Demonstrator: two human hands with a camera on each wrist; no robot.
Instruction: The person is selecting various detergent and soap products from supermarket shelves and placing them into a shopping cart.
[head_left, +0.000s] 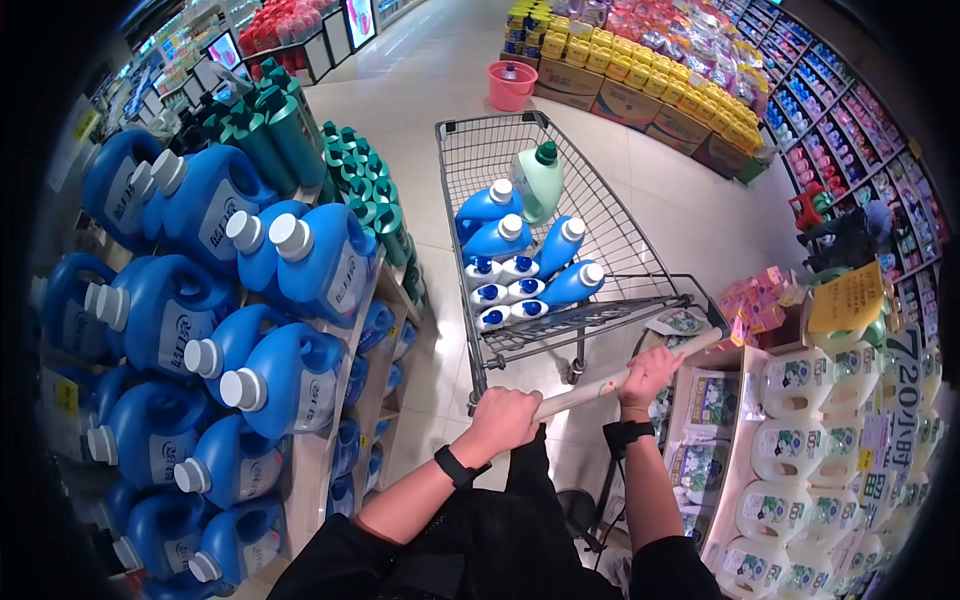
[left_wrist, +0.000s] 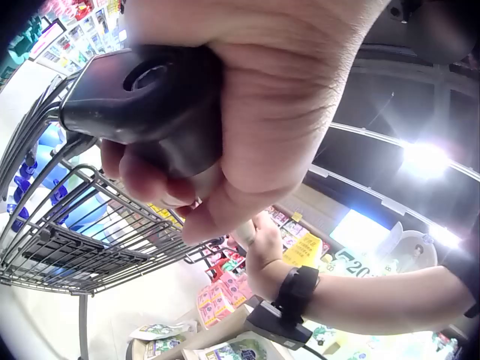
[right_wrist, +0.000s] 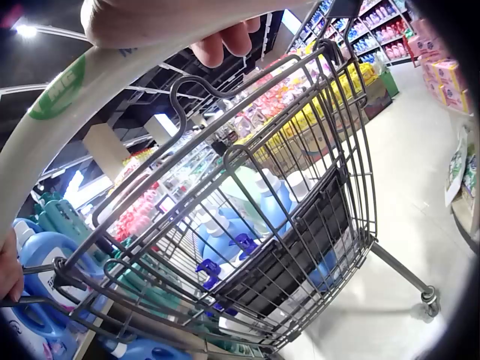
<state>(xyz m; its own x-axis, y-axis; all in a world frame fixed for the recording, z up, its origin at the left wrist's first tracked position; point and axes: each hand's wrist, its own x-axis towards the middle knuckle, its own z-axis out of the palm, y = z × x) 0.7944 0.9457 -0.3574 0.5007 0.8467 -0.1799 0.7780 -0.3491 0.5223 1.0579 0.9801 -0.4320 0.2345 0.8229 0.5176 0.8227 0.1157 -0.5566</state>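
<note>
Both hands grip the pale handle bar [head_left: 580, 394] of a wire shopping cart [head_left: 455, 190]. Toward the bar's left end is my left hand [head_left: 505, 418]; its fingers wrap round the bar beside the black end piece [left_wrist: 142, 97] in the left wrist view. Nearer the right end, my right hand [head_left: 652, 377] curls over the bar. Inside the basket stand several blue jugs [head_left: 556, 248] with white caps, a pale green jug [head_left: 541, 186] with a dark green cap, and several white bottles [head_left: 492, 294] with blue tops.
Blue detergent jugs [head_left: 165, 310] crowd the left shelf, with green bottles [head_left: 365, 180] behind. White jugs [head_left: 790, 450] and pink packs [head_left: 755, 300] line the right. Ahead are a pink bucket [head_left: 512, 90] and stacked yellow goods [head_left: 640, 70]. Tiled aisle floor [head_left: 420, 75] runs forward.
</note>
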